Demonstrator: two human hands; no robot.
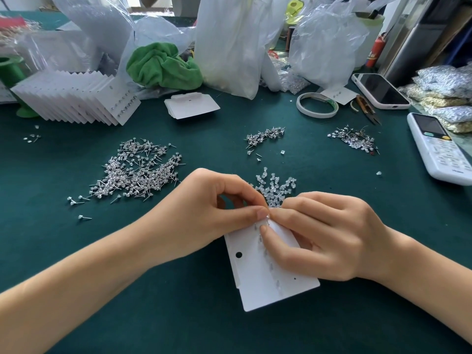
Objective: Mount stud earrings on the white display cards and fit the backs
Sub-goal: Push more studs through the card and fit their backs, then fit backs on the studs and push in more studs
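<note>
No lettering reads clearly; the white remote control (pixel 439 146) right of the phone (pixel 380 90) bears a brand mark, perhaps, too blurred to read.

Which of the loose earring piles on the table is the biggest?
The pile of studs left of centre, just beyond the left hand. It spreads far wider than the small pile at centre or the one by the remote.
</note>
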